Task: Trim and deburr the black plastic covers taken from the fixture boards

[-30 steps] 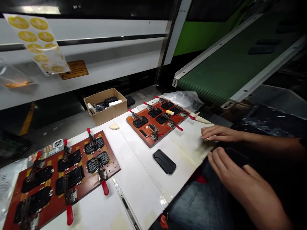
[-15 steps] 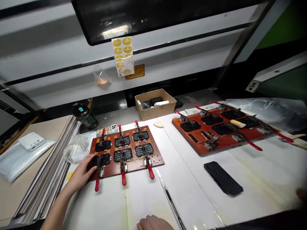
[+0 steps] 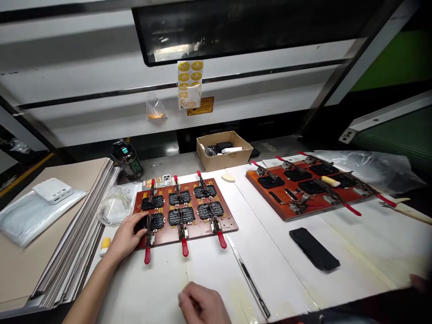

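Note:
My left hand (image 3: 127,236) grips a black phone-case piece (image 3: 143,223) at the front left corner of a red-brown clamp board (image 3: 226,226). Several black cases lie on that board under toggle clamps with red handles. My right hand (image 3: 202,303) rests loosely curled on the white table (image 3: 158,288), holding nothing. It is nearest the board's front clamp handles. To the right stands a second clamp board (image 3: 270,200) with a yellow-and-white stick (image 3: 330,181) on it. A loose black case (image 3: 313,249) lies flat on the table, apart from both hands.
A steel ruler (image 3: 248,276) lies on the table. A cardboard box (image 3: 224,150) of black and white parts stands behind. On the left are a stacked sheet pile (image 3: 74,234) and a clear plastic coil (image 3: 116,204). Blurred fingers of another person (image 3: 418,282) show at the lower right edge.
The view has swung left from the right end of the table. My left hand has come onto the left board's front corner, and my right hand has moved further into view.

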`<state>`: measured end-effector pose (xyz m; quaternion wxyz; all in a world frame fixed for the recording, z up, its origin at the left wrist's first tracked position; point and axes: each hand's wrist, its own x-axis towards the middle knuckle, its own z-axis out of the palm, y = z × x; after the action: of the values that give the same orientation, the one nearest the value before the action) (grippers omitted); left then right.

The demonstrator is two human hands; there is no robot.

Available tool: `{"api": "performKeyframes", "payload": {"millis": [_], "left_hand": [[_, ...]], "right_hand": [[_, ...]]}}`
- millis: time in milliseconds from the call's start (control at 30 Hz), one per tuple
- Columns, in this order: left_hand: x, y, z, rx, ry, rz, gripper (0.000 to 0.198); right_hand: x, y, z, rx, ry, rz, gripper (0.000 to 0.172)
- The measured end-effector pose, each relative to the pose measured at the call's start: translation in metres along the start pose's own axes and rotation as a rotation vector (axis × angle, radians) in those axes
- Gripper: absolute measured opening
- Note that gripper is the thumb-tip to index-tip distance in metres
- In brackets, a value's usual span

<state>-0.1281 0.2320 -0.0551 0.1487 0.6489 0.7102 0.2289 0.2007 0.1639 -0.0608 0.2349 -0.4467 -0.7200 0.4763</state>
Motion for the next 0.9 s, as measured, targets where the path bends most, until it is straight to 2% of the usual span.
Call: {"api": "performKeyframes", "payload": {"millis": [67, 133, 233, 300, 367, 500, 700, 900], "left_hand": [[0.0, 0.002, -0.001, -0.008, -0.006, 0.0, 0.052], [0.002, 0.005, -0.001, -0.001, -0.005, -0.017, 0.048], [0.008, 0.013, -0.003, 0.037, 0.002, -0.063, 0.047], [0.011, 0.018, -0.004, 0.06, -0.006, -0.071, 0.047], [0.014, 0.021, -0.006, 0.071, -0.021, -0.068, 0.047], [0.015, 0.023, -0.008, 0.073, -0.026, -0.082, 0.046], [0.013, 0.022, -0.01, 0.092, -0.035, -0.1, 0.042], [0.002, 0.025, -0.007, 0.128, -0.052, -0.056, 0.039]], "right_hand": [[0.028, -0.03, 0.015, 0.112, -0.097, 0.025, 0.027], [0.058, -0.049, 0.035, 0.246, -0.198, 0.128, 0.028], [0.093, -0.057, 0.067, 0.399, -0.316, 0.257, 0.032], [0.104, -0.054, 0.083, 0.421, -0.307, 0.257, 0.03], [0.106, -0.05, 0.091, 0.404, -0.248, 0.223, 0.029], [0.098, -0.047, 0.091, 0.366, -0.172, 0.196, 0.032], [0.105, -0.05, 0.09, 0.337, -0.238, 0.313, 0.048], [0.111, -0.051, 0.095, 0.311, -0.233, 0.387, 0.052]]}}
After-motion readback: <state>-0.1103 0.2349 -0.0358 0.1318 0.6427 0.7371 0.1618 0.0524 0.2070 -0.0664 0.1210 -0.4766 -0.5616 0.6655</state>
